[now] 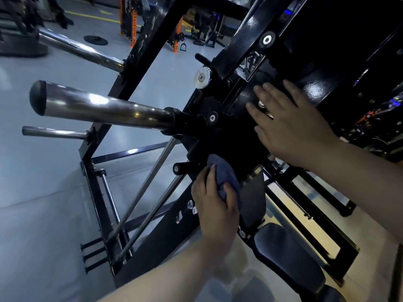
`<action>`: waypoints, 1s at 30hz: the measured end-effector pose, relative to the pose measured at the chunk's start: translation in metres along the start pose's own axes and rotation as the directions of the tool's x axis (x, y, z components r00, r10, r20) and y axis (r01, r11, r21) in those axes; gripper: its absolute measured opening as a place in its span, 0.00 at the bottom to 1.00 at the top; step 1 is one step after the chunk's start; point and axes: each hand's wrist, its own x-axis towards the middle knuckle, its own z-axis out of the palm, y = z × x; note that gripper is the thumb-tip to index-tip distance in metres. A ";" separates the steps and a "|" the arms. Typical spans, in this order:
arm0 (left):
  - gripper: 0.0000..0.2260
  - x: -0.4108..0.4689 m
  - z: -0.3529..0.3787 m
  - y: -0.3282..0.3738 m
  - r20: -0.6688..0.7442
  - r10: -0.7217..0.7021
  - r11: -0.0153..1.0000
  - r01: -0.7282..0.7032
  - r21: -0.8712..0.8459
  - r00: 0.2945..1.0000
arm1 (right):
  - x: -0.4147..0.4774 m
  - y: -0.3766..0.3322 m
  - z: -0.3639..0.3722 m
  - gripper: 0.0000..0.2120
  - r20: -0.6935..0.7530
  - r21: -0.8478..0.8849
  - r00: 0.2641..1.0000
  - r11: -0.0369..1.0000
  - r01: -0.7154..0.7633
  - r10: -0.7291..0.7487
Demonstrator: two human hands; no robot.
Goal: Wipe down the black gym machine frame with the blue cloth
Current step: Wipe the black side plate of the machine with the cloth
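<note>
Left hand (214,205) grips blue cloth (224,177); right hand (290,127) presses frame (248,31).

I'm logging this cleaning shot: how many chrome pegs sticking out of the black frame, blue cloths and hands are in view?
Chrome pegs: 3
Blue cloth: 1
Hands: 2, left hand and right hand
Total: 6

Orange rack (127,20); floor weight plate (96,40)
</note>
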 end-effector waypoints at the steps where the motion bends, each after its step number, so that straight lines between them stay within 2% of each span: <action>1: 0.25 0.007 0.003 0.005 -0.031 -0.046 0.999 0.046 -0.004 0.998 | 0.000 -0.001 0.000 0.27 -0.011 -0.005 1.000 1.000 0.006 -0.006; 3: 0.26 0.028 0.010 0.026 -0.088 -0.075 0.997 0.074 -0.018 0.993 | 0.000 -0.003 0.002 0.27 -0.023 -0.011 0.999 0.999 0.037 -0.037; 4: 0.25 0.036 0.013 0.036 -0.097 -0.045 0.999 0.044 -0.018 0.994 | -0.001 -0.005 0.002 0.27 -0.027 -0.015 0.998 0.999 0.049 -0.049; 8: 0.21 0.043 0.013 0.037 -0.058 0.232 0.972 -0.228 0.059 0.971 | -0.002 -0.011 0.002 0.27 -0.025 -0.021 1.000 1.000 0.008 -0.009; 10: 0.21 0.028 0.007 0.018 -0.026 0.273 0.958 -0.269 0.098 0.962 | -0.002 -0.015 0.003 0.28 -0.031 -0.024 0.999 1.000 -0.014 0.013; 14: 0.23 -0.021 -0.003 -0.029 0.031 0.181 0.976 -0.183 0.116 0.983 | -0.001 -0.022 0.006 0.27 -0.077 0.002 0.996 0.999 -0.041 0.042; 17: 0.24 -0.022 -0.001 -0.043 -0.084 -0.036 0.997 0.042 0.070 0.996 | -0.004 -0.031 0.007 0.27 -0.112 0.025 0.993 0.999 -0.029 0.032; 18: 0.24 -0.017 -0.001 -0.040 -0.122 -0.054 0.995 0.063 0.076 0.991 | -0.006 -0.037 0.009 0.27 -0.116 -0.005 0.993 1.000 -0.016 0.016; 19: 0.23 -0.012 -0.002 -0.034 -0.137 -0.019 0.994 0.033 0.100 0.990 | -0.009 -0.043 0.011 0.28 -0.113 -0.035 0.994 0.999 0.001 -0.005; 21: 0.20 0.001 -0.002 -0.017 -0.080 0.157 0.981 -0.147 0.126 0.984 | -0.014 -0.053 0.016 0.28 -0.069 -0.044 0.997 0.998 0.033 -0.036; 23: 0.19 0.023 -0.001 -0.001 -0.029 0.340 0.938 -0.337 0.084 0.940 | -0.014 -0.055 0.017 0.29 -0.036 -0.036 0.999 0.999 0.036 -0.038; 24: 0.19 0.035 0.001 0.005 -0.040 0.368 0.929 -0.366 0.064 0.929 | -0.014 -0.054 0.017 0.29 -0.030 -0.027 0.999 0.999 0.032 -0.033; 25: 0.19 0.048 0.005 0.009 -0.061 0.331 0.944 -0.328 0.043 0.942 | -0.013 -0.054 0.017 0.29 -0.025 -0.018 0.999 0.999 0.030 -0.030; 28: 0.24 0.068 0.010 0.012 -0.105 -0.009 0.999 0.004 -0.052 0.994 | -0.014 -0.055 0.017 0.29 -0.016 0.003 0.999 0.999 0.036 -0.036; 29: 0.26 0.064 0.012 0.013 -0.090 -0.071 0.996 0.065 -0.064 0.993 | -0.015 -0.056 0.017 0.29 -0.019 0.012 0.999 0.999 0.033 -0.033; 30: 0.27 0.055 0.011 0.015 -0.070 -0.071 0.996 0.067 -0.052 0.995 | -0.015 -0.056 0.017 0.28 -0.023 0.021 0.999 0.999 0.029 -0.028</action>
